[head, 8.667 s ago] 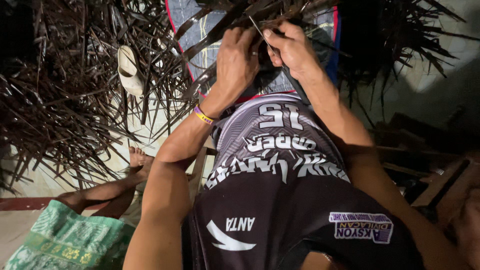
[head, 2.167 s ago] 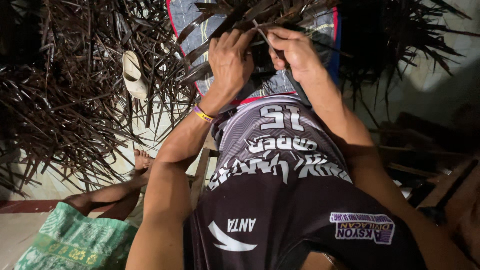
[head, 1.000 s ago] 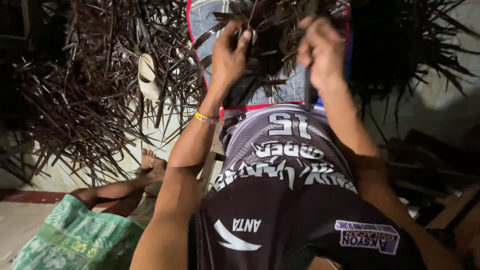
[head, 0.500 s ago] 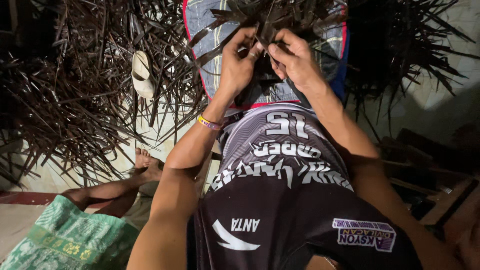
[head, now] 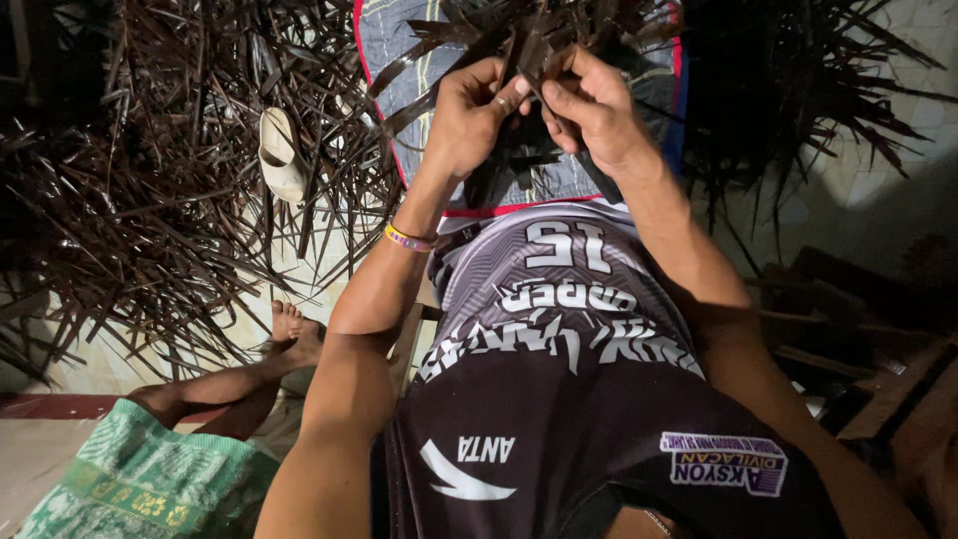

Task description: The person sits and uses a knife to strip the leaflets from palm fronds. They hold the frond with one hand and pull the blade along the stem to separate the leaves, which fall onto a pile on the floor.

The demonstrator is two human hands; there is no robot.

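My left hand (head: 469, 115) and my right hand (head: 589, 105) meet at the top centre, fingertips pinching the same dark dried palm leaf strip (head: 526, 62). The strip belongs to a bundle of dark strips (head: 559, 25) lying over my lap, on grey patterned shorts (head: 399, 50). A coloured band sits on my left wrist (head: 409, 238). My dark printed shirt (head: 559, 399) fills the lower middle.
Heaps of dried palm fronds (head: 130, 200) spread left and more fronds (head: 788, 90) right. A pale sandal (head: 281, 155) lies among them. Another person's bare foot (head: 291, 334) and green patterned cloth (head: 140, 484) are at lower left. Wooden pieces (head: 858, 339) lie at right.
A second ago my hands were apart on the strips; they have come together and now pinch one strip between them. The view shifted slightly.
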